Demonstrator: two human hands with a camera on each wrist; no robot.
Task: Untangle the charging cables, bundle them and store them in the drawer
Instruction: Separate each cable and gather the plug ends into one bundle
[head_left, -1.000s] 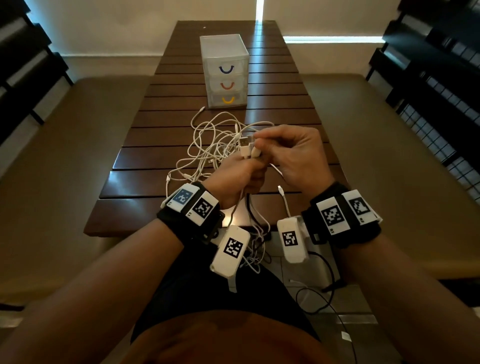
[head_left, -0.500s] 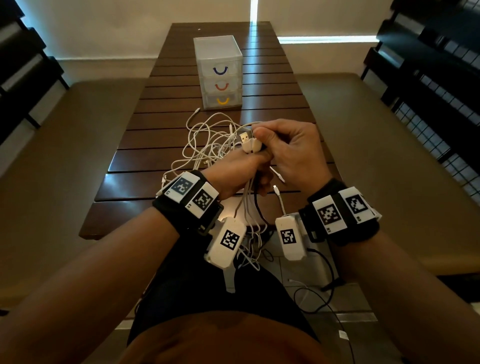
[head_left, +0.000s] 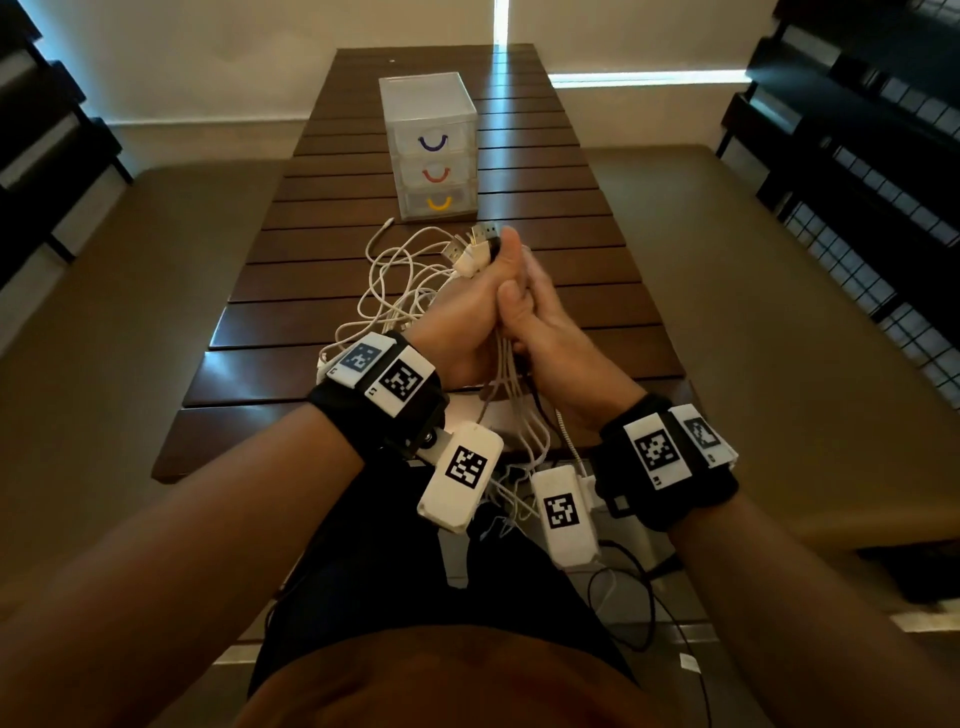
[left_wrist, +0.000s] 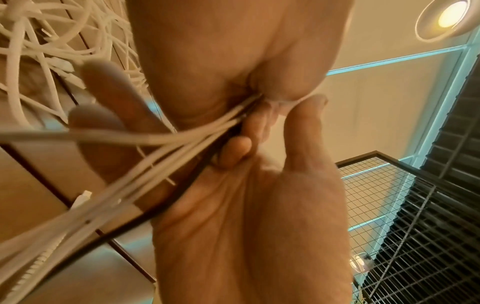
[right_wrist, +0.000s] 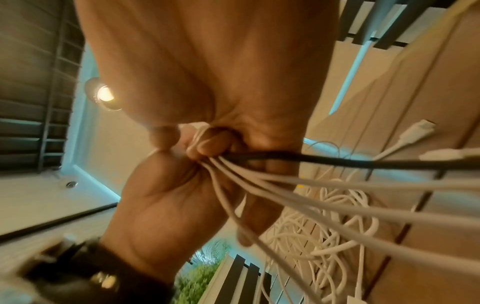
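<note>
Above the near end of the bench (head_left: 332, 358), head view: the left hand (head_left: 462, 317) and right hand (head_left: 540, 317) are pressed together, both closed round one sheaf of charging cables (head_left: 395, 291). Plug ends (head_left: 475, 244) stick up and forward out of the left fist, toward the drawer unit (head_left: 431, 150). Below the hands the gathered strands hang toward the person's lap; the loose white tangle lies on the bench just left of the hands, on the near side of the drawer unit. All three drawers look closed, the yellow-handled one lowest.

Left wrist view: the left hand (left_wrist: 233, 216) has thumb and curled fingers (left_wrist: 235, 149) clamped on several white strands and one black strand (left_wrist: 166, 207), which run out in a near-parallel fan away from the grip. The right hand (left_wrist: 221, 51) meets it from above at the same pinch point. Tangled loops (left_wrist: 39, 51) lie on the bench beyond.

Right wrist view: the right hand (right_wrist: 207, 72) closes on the same sheaf, its curled fingers (right_wrist: 213, 146) over the strands; the left hand (right_wrist: 166, 205) grips just beneath. The black strand (right_wrist: 337, 161) and white strands spread toward the tangle.

Judgement: the sheaf's long axis runs from lap to plug ends, pointing at the drawer unit, which stands well apart ahead. Neither hand is clearly nearer; bundling appears unfinished, since the tangle is not yet drawn in.
</note>
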